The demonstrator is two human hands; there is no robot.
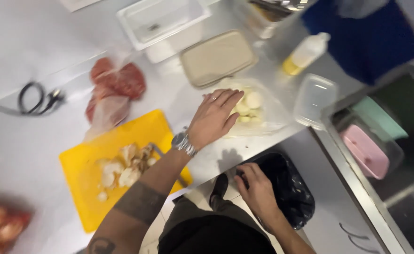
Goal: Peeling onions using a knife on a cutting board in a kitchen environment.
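White, round lumps [248, 107] sit in a clear plastic bag [275, 113] on the grey metal counter [23, 155], close to its front edge. They look like small peeled mushrooms or bits of soft food, but the picture is too blurry to be sure.

The left hand [215, 117] lies flat on top of the bag with its fingers spread out and nearly straight. It touches the white lumps but has not closed on any of them. A watch [183, 143] is on that wrist. The right hand [257, 188] is down low, below the counter, by the rim of a bin with a black bag [289, 188] in it. Its fingers are curled, and I cannot tell if it has anything in them.

I think the white lumps are light and a bit soft, so a hard squeeze could squash them. They may be smooth and slippery too. It looks best to pick up one at a time, with the fingertips on its round sides. The bag is thin and floppy and would slide on the metal.

Left of the bag is a yellow cutting board [82, 183] with pale cut pieces [124, 167] on it. Behind it lies red meat in plastic [115, 89]. A tan lid [216, 57], a squeeze bottle [305, 52] and a clear tub [314, 98] are near too.
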